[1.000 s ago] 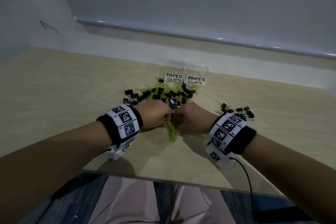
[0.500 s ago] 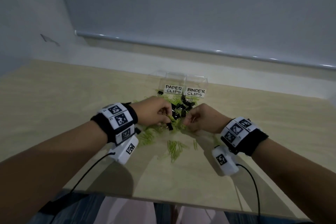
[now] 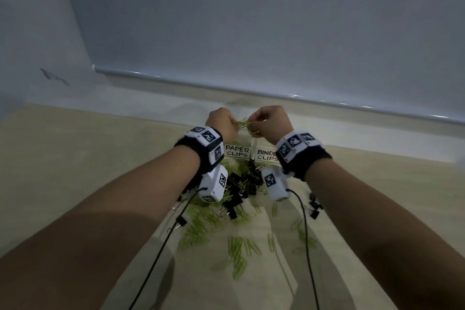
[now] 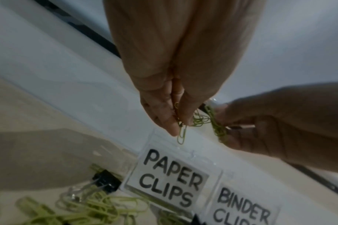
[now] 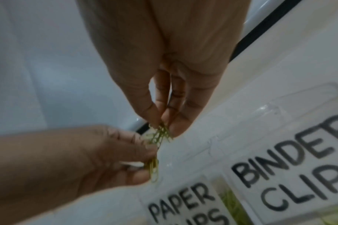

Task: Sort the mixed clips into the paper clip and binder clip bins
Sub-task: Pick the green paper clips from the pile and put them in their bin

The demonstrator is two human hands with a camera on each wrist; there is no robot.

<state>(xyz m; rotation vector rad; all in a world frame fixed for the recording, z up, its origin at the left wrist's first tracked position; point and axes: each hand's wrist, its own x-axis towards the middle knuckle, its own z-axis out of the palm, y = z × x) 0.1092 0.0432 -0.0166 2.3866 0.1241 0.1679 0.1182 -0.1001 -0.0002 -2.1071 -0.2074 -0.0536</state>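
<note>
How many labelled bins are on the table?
2. The PAPER CLIPS bin stands on the left and the BINDER CLIPS bin right beside it, partly hidden behind the right wrist; no others show.

The left hand point(image 3: 221, 122) and the right hand point(image 3: 271, 123) are held side by side above two bins, with a tangle of paper clips point(image 3: 242, 123) pinched between them. Below the left hand the paper clip bin point(image 3: 237, 151) is set; just to its right, below the right hand, the binder clip bin point(image 3: 266, 155) is placed. Nearer than the bins, under the wrists, mixed paper clips point(image 3: 236, 246) and binder clips point(image 3: 241, 184) are spread on the table point(image 3: 75, 158).
</note>
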